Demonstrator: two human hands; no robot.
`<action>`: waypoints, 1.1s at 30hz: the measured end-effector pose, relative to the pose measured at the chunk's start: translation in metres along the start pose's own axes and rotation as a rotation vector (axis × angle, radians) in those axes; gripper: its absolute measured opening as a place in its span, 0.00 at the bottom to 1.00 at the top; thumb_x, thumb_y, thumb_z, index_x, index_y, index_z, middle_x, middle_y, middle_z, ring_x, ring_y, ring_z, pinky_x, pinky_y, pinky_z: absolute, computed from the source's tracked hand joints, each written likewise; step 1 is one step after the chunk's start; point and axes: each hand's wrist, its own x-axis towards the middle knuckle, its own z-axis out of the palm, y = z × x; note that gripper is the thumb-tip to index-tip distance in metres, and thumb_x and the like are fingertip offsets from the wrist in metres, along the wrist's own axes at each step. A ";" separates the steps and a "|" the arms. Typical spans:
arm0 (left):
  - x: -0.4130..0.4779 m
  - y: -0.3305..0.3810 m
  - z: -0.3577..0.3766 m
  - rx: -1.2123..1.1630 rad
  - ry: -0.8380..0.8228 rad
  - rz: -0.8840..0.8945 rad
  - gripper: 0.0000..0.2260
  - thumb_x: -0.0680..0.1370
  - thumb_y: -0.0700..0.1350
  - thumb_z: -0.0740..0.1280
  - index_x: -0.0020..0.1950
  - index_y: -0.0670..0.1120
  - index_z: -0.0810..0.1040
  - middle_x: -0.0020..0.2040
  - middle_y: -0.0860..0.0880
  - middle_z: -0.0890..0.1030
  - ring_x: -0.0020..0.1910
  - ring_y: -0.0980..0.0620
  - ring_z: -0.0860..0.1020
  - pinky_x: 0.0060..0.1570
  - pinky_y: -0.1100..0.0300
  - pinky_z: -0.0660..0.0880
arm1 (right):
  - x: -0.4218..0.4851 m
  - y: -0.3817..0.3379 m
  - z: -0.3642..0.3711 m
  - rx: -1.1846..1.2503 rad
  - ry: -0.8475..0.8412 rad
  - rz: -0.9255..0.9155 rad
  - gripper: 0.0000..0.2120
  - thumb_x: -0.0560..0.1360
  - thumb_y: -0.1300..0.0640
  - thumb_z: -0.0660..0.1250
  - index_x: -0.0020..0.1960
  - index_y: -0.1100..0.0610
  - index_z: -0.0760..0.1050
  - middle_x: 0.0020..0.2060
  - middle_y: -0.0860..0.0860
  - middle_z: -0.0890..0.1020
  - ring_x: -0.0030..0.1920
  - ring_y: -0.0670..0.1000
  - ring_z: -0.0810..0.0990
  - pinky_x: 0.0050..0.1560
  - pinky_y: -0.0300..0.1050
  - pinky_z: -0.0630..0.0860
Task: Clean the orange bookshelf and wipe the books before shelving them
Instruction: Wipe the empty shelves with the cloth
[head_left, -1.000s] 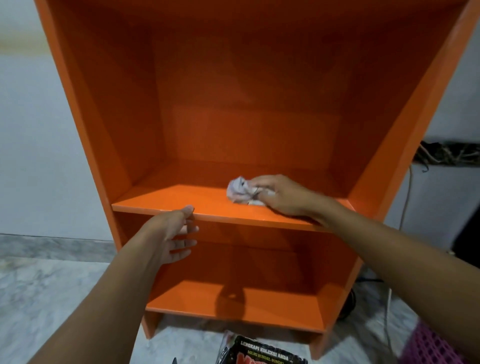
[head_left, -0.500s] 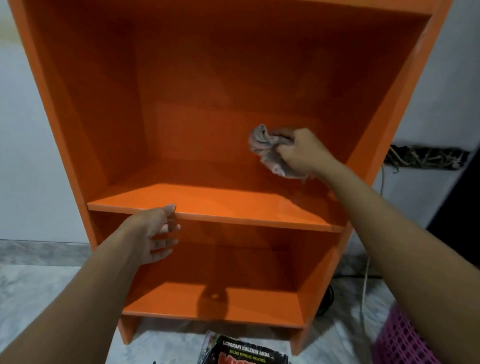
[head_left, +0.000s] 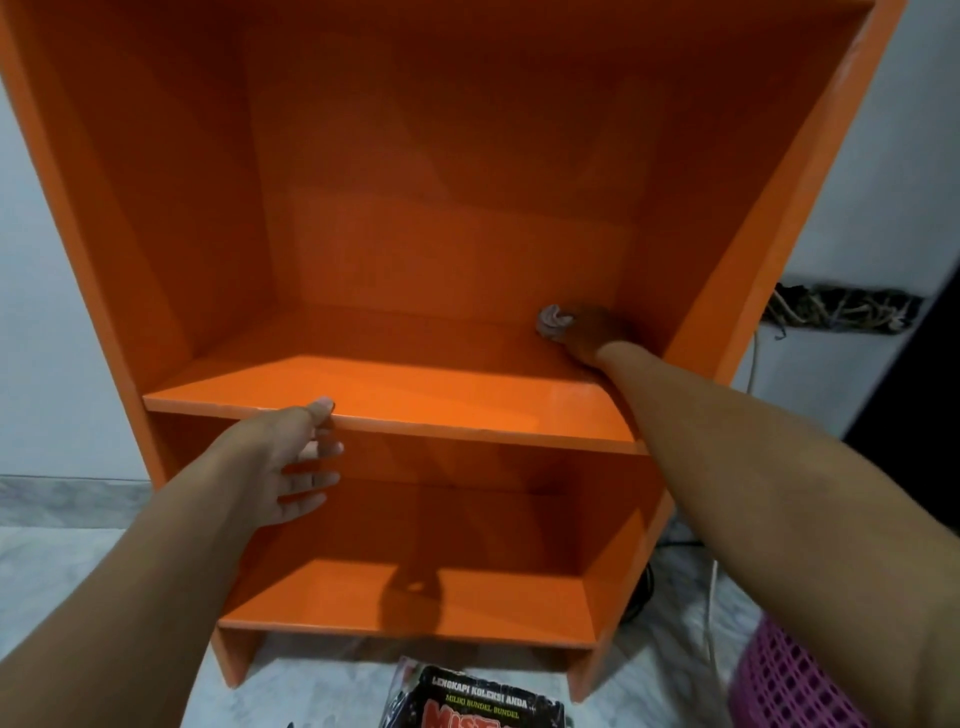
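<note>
The orange bookshelf (head_left: 457, 156) fills the view, with a middle board (head_left: 415, 400) and a lower board, both bare. My right hand (head_left: 589, 332) reaches deep into the back right corner of the middle board and presses a crumpled grey cloth (head_left: 553, 321) against it. My left hand (head_left: 291, 457) grips the front edge of the middle board, thumb on top and fingers underneath. A dark-covered book (head_left: 478, 701) with red and white lettering lies on the floor in front of the shelf.
The shelf stands on a pale marble floor (head_left: 62, 561) against a white wall. A pink mesh basket (head_left: 795, 680) sits at the lower right. Cables (head_left: 711, 597) run down beside the shelf's right side, below a dark ledge with tangled wires (head_left: 841, 306).
My right hand lifted the cloth off the front of the middle board, then carried it down into the back right corner. My left hand kept its hold on the board's edge.
</note>
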 end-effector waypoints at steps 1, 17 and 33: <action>0.000 0.000 -0.001 -0.005 -0.006 -0.003 0.14 0.80 0.57 0.63 0.52 0.47 0.76 0.48 0.49 0.81 0.47 0.47 0.78 0.45 0.52 0.74 | -0.014 -0.006 -0.004 -0.032 -0.031 -0.017 0.23 0.73 0.40 0.64 0.59 0.55 0.79 0.50 0.47 0.78 0.50 0.56 0.78 0.59 0.50 0.75; 0.000 0.001 -0.003 0.000 -0.065 0.004 0.13 0.80 0.56 0.62 0.46 0.47 0.74 0.43 0.50 0.79 0.41 0.48 0.77 0.39 0.54 0.72 | -0.233 -0.037 -0.035 0.084 0.189 -0.613 0.18 0.70 0.70 0.58 0.56 0.61 0.79 0.54 0.53 0.80 0.55 0.48 0.76 0.58 0.38 0.70; 0.002 0.002 -0.003 0.036 -0.001 -0.012 0.15 0.79 0.58 0.63 0.51 0.46 0.75 0.46 0.48 0.79 0.42 0.47 0.76 0.41 0.54 0.72 | -0.200 -0.071 -0.024 0.161 0.179 -0.733 0.20 0.66 0.69 0.58 0.53 0.61 0.81 0.53 0.57 0.82 0.54 0.50 0.78 0.56 0.37 0.71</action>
